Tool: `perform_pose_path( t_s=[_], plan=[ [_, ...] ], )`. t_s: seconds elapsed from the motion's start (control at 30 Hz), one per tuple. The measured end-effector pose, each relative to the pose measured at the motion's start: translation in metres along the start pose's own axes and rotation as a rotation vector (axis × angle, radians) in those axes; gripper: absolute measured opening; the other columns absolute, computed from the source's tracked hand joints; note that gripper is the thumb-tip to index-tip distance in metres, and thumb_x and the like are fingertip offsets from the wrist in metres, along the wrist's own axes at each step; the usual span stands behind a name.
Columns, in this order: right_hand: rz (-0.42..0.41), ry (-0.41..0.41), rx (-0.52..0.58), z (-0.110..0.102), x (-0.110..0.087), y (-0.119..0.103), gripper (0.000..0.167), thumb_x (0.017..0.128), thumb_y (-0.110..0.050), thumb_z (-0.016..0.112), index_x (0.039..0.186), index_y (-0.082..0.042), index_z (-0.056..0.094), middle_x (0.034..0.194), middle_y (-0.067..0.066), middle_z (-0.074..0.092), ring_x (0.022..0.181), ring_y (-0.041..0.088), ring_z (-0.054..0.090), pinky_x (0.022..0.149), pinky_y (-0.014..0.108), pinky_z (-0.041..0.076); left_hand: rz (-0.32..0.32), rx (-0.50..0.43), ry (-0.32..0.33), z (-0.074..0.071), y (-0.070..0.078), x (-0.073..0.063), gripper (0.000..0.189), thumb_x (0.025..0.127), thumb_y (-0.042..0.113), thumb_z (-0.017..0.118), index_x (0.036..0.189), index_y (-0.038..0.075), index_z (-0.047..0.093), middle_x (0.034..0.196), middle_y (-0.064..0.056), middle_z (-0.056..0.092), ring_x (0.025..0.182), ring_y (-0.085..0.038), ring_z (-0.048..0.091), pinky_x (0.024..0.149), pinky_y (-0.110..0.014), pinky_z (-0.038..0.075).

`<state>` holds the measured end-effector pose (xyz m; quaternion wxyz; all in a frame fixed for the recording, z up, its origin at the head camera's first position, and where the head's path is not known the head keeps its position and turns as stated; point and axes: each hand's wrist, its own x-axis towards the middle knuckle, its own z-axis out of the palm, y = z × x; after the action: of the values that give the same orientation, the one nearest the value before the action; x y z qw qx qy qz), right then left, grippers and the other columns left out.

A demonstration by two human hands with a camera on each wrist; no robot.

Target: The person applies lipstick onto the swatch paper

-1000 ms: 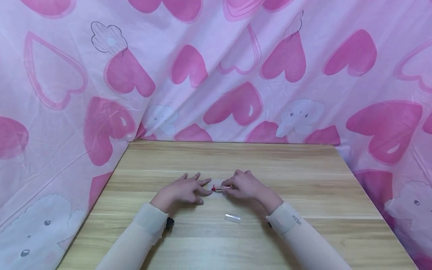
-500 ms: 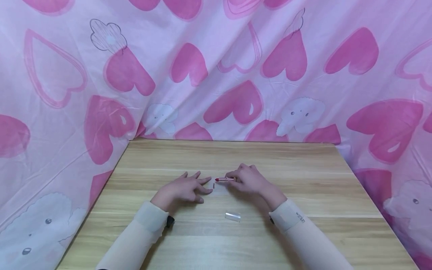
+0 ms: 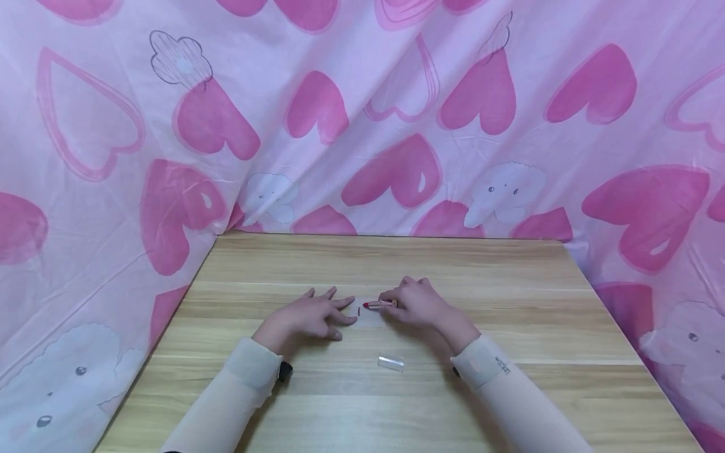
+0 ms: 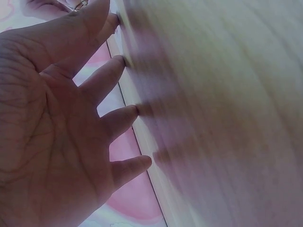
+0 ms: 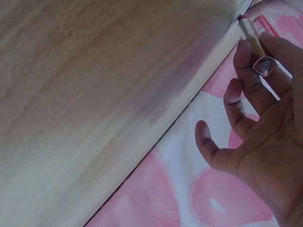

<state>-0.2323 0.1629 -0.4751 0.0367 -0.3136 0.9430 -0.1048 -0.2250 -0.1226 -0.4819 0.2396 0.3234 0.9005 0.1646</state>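
Between thumb and fingers, my right hand (image 3: 421,304) pinches a lipstick (image 3: 381,304) with a red bullet and a metallic pinkish tube. Its red tip points left, close over a small pale sheet of paper (image 3: 370,321) on the table. A short dark-red stroke (image 3: 359,311) marks that sheet, just left of the tip. The right wrist view shows the base end of the lipstick (image 5: 255,46), the other fingers loosely bent. My left hand (image 3: 311,316) has its fingers spread, fingertips on the table and at the sheet's left side; its palm (image 4: 57,132) fills the left wrist view.
A clear lipstick cap (image 3: 391,363) lies on its side on the wooden table (image 3: 317,402), nearer to me than the paper. Pink heart-printed cloth (image 3: 391,170) hangs behind the table and along both sides.
My right hand has lifted the lipstick off the stroke, away from me and rightward, then lowered it slightly. The red stroke shows uncovered now. My left hand stays in place.
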Motion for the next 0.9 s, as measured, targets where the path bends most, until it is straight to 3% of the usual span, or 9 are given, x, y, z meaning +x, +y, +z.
perform_pose_path(
  t_s=[0.2, 0.43, 0.9],
  plan=[
    [0.008, -0.021, 0.009, 0.0014, -0.0005, -0.0005, 0.021, 0.097, -0.041, 0.066, 0.115, -0.036, 0.075, 0.077, -0.023, 0.063, 0.085, 0.011, 0.048, 0.074, 0.038, 0.037, -0.004, 0.001, 0.004, -0.0002, -0.0001, 0.0009, 0.045, 0.093, 0.035, 0.071, 0.136, 0.041, 0.061, 0.163, 0.015, 0.026, 0.154, -0.030, 0.007, 0.118, -0.065, 0.000],
    [-0.026, -0.044, 0.033, -0.0025, -0.0029, -0.0024, 0.023, 0.096, -0.042, 0.068, 0.115, -0.033, 0.076, 0.068, -0.020, 0.056, 0.083, 0.011, 0.047, 0.075, 0.040, 0.037, -0.003, 0.008, 0.006, 0.0011, -0.0027, 0.0024, 0.045, 0.093, 0.036, 0.070, 0.136, 0.042, 0.061, 0.163, 0.015, 0.025, 0.154, -0.030, 0.006, 0.118, -0.065, -0.001],
    [-0.043, -0.078, 0.056, -0.0049, -0.0079, -0.0044, 0.025, 0.095, -0.040, 0.069, 0.116, -0.030, 0.076, 0.073, -0.023, 0.056, 0.083, 0.011, 0.045, 0.076, 0.039, 0.036, -0.014, 0.022, -0.011, -0.0013, 0.0005, 0.0015, 0.044, 0.093, 0.036, 0.070, 0.136, 0.041, 0.061, 0.163, 0.015, 0.024, 0.154, -0.030, 0.006, 0.118, -0.064, 0.000]
  ],
)
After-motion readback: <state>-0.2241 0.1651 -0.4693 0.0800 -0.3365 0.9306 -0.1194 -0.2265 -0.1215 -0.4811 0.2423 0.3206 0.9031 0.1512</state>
